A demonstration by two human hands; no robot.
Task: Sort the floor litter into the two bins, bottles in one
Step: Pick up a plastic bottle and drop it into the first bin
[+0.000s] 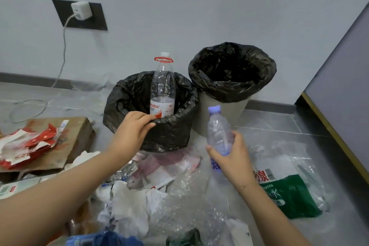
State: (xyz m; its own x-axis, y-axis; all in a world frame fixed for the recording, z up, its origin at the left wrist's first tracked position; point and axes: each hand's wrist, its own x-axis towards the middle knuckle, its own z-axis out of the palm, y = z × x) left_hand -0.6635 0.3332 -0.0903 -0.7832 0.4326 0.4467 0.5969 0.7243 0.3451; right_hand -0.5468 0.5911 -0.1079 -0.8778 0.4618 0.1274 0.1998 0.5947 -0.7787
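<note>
Bottle (218, 132) in right hand (235, 158) (upright)

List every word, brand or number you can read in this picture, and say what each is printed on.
"haha", the visible end of a red brand word: label of the large bottle standing in the near bin.
"WATER": green and white plastic wrapper on the floor.
"泉", red: same wrapper, beside a barcode too small to read.
Blue print on the small bottle in the right hand: blurred.
</note>
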